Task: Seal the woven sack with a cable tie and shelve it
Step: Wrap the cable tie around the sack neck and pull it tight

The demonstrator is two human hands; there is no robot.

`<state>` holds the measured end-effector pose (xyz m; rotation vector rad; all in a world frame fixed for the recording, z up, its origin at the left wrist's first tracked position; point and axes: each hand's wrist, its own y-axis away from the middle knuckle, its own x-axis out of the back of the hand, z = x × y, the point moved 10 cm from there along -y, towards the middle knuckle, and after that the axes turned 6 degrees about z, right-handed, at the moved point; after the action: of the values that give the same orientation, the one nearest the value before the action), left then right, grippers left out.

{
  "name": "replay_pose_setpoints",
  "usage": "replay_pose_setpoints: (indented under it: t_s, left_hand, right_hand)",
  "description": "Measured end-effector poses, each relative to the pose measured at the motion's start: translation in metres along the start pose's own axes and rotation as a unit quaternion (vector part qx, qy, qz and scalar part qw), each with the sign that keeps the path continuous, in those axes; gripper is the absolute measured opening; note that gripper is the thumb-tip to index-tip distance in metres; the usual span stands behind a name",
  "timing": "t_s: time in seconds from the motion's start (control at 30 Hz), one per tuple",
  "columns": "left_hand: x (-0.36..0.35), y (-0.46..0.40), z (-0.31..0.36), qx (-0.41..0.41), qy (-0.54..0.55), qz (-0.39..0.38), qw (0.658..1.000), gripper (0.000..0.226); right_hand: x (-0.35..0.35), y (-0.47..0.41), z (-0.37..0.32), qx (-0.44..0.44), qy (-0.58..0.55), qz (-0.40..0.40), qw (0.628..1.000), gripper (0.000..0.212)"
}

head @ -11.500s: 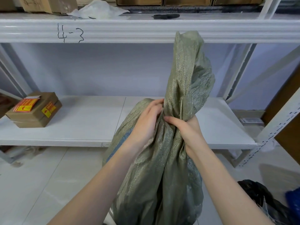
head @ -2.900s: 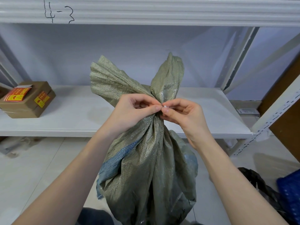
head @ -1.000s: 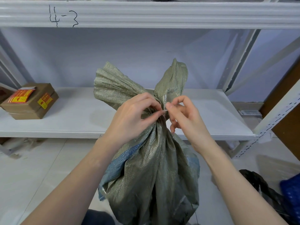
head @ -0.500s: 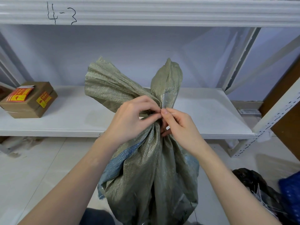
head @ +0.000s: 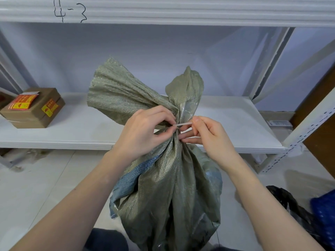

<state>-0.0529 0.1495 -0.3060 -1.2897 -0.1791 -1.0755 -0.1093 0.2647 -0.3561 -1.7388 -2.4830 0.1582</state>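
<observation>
A grey-green woven sack [head: 168, 187] stands on the floor in front of me, its neck bunched at chest height and its top fanned out above. A thin white cable tie [head: 183, 123] circles the neck. My left hand [head: 143, 132] pinches the tie's head end against the gathered cloth. My right hand [head: 211, 137] holds the tie's free tail between thumb and forefinger, drawn out to the right of the neck. The white lower shelf [head: 81, 127] lies just behind the sack.
A brown cardboard box [head: 34, 107] with yellow and red stickers sits at the shelf's left end. The upper shelf beam [head: 181, 11] marked "4-3" runs overhead. A perforated white rack post [head: 308, 127] slants at right. A black bag [head: 290, 209] and a blue item [head: 324, 212] lie on the floor, lower right.
My right hand has drawn the tie's tail out to the right, so a short white length now shows between my hands. The sack's neck stays bunched in place.
</observation>
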Motion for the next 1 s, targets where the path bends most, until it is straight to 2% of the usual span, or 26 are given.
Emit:
replay_pose_setpoints:
  t_s: [0.13, 0.23, 0.33, 0.5, 0.57, 0.8, 1.0]
  left_hand:
    - [0.001, -0.001, 0.004, -0.001, -0.014, 0.007, 1.000, 0.007]
    - [0.001, 0.001, 0.004, -0.002, -0.007, 0.007, 1.000, 0.008]
    - [0.002, 0.002, 0.003, -0.003, -0.003, 0.009, 1.000, 0.007]
    - [-0.001, 0.002, 0.012, -0.024, -0.005, -0.001, 1.000, 0.014]
    - [-0.003, 0.002, 0.013, -0.024, -0.010, -0.001, 1.000, 0.013]
    - [-0.009, 0.003, 0.006, -0.008, 0.061, -0.018, 0.998, 0.008]
    - [-0.008, 0.002, 0.005, -0.017, 0.038, -0.017, 0.999, 0.006]
  right_hand:
    - [0.007, 0.000, -0.001, -0.021, -0.044, 0.033, 0.998, 0.040]
    - [0.008, 0.003, -0.005, 0.000, -0.037, 0.055, 0.998, 0.043]
    - [-0.001, 0.004, -0.004, 0.012, -0.036, 0.030, 0.999, 0.038]
    - [-0.018, 0.006, -0.006, 0.087, 0.128, -0.005, 0.988, 0.036]
    - [-0.018, 0.006, -0.006, 0.098, 0.145, 0.003, 0.985, 0.040]
    - [-0.018, 0.006, -0.003, 0.116, 0.145, -0.006, 0.983, 0.038]
    - [-0.017, 0.004, -0.002, 0.117, 0.111, -0.011, 0.987, 0.036]
